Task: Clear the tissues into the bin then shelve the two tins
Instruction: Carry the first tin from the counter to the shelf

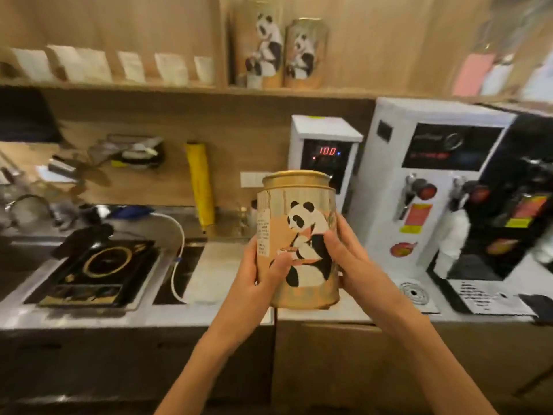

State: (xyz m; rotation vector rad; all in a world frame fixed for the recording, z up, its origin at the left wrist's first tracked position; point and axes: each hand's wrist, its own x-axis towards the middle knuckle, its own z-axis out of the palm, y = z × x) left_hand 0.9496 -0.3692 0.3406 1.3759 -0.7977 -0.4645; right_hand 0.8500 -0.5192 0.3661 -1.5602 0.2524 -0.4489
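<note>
As the left hand (263,274) and right hand (347,262) clasp its sides, a panda-printed tin (299,238) stands upright in their grip above the counter (209,313); two matching tins (279,49) sit on the shelf (179,86) above.

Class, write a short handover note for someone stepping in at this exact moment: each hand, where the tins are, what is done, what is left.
Left hand: gripping the panda tin on its left side.
Right hand: gripping the same tin on its right side.
The tin is upright, lid on, held in the air above the counter.
Two panda tins already stand on the wooden shelf above.
Done: no tissues show on the counter; no bin is in view.
Left: lift the held tin onto the shelf, probably beside the others.
</note>
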